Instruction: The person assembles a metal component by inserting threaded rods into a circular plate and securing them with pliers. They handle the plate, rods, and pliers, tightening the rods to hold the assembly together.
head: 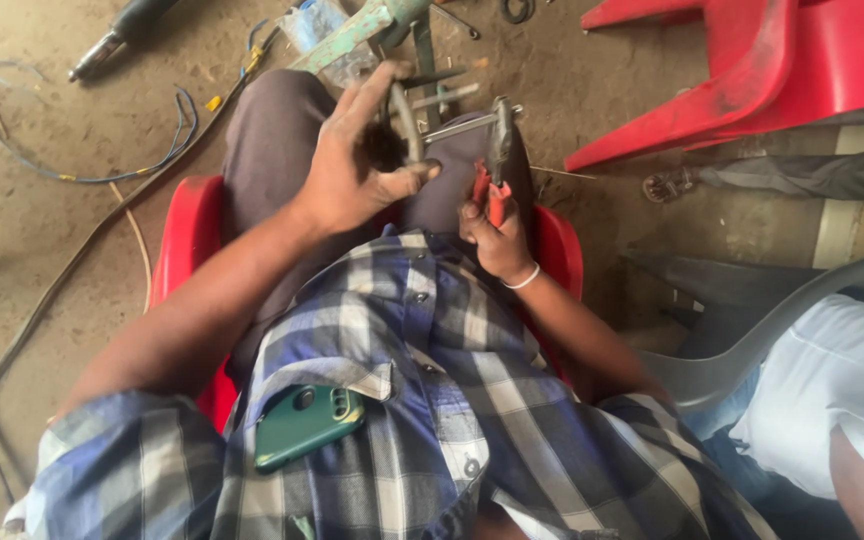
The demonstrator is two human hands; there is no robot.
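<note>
I am gripping a small dark metal part (404, 125) in my left hand (352, 165), thumb pressed across toward the fingers with the fingers half curled around it; the piece is standing roughly upright over my lap, its long axis running away from my body and tilting a little to the left. My right hand (497, 235) is closing tightly around the red handles of a pair of pliers (497, 165), just beside the left hand and slightly nearer my belly. The pliers are pointing away from me, handles toward my wrist and dark jaws up front, and the jaws are biting on a thin metal rod (467, 125) that is lying crosswise, reaching from the pliers toward the part in my left hand. Whether the rod is touching that part I cannot tell. A white band is sitting on my right wrist. I am sitting on a red plastic chair (187, 235) in a checked blue shirt, a green phone (302, 425) poking out of the chest pocket. Beyond my knees, blue wires (72, 175) are curling on the dirt floor, a dark power tool (122, 35) is lying at the top left, and another red chair (752, 70) is lying tipped over on the right. A person in a white shirt (832, 400) is sitting close on my right.
</note>
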